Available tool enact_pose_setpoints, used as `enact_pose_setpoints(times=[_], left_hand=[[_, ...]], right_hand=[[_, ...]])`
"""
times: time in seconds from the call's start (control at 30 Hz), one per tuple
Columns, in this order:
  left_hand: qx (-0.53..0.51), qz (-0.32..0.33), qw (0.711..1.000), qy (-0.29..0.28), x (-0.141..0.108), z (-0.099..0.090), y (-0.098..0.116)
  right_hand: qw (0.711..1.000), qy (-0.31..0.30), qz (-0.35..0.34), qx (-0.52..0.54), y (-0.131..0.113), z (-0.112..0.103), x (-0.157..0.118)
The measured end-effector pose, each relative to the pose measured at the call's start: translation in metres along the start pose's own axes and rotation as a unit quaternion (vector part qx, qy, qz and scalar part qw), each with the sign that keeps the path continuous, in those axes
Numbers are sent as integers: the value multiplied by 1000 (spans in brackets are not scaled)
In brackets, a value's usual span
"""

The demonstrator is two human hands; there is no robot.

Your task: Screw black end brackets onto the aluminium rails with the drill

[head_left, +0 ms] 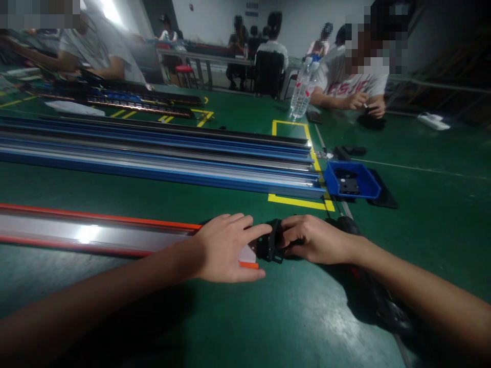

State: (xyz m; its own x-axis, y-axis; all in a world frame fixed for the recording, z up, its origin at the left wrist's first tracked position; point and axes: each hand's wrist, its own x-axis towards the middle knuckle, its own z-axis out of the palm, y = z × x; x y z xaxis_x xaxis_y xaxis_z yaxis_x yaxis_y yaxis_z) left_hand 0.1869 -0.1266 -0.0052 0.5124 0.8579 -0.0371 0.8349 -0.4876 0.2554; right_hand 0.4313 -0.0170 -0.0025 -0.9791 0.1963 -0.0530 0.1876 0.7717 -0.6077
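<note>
- Black bracket-like part with small holes (273, 241): located at the 3 o'clock end of a long silver metal rail with orange edges (95, 234); whether it is seated cannot be told.
- Right hand (312, 239): at the part's 3 o'clock side, fingers curled and gripping it.
- Left hand (226, 248): palm down over the rail's end, fingers spread, index fingertip at the part's upper edge.
- Black handheld power tool (378, 301): at 4 o'clock on the green surface (307, 317), partly beneath the right forearm.
- Blue plastic bin (371, 184): at 2 o'clock, containing black parts.
- Long blue and silver rails (192, 171): side by side at 10 o'clock.
- Clear plastic bottles (301, 92): near 12 o'clock, farther back.
- Co-worker's hands (370, 105): at 1 o'clock, holding a small item, indistinct.
</note>
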Motion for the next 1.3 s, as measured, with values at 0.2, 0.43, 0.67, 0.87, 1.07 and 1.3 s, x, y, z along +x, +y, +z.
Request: enact_pose_setpoints(times=[0.2,0.43,0.67,0.87,1.07,1.3], left_hand=[[-2,6,1000,-4,0,-1,1],[4,12,1000,-1,1,-1,0],[8,15,1000,2,1,0,-1],[-5,1,1000,6,2,2,0],[-4,9,1000,0,2,-2,1],[-4,14,1000,0,1,-4,3]], right_hand=[[999,2,6,-43,-1,-1,-1],[998,-2,8,-59,-2,1,-1],[998,-1,4,-68,-3,1,-2],[999,-11,-6,-47,-4,0,0],[999,-18,-14,-35,-5,0,0],[994,-31,-56,-91,-9,0,2]])
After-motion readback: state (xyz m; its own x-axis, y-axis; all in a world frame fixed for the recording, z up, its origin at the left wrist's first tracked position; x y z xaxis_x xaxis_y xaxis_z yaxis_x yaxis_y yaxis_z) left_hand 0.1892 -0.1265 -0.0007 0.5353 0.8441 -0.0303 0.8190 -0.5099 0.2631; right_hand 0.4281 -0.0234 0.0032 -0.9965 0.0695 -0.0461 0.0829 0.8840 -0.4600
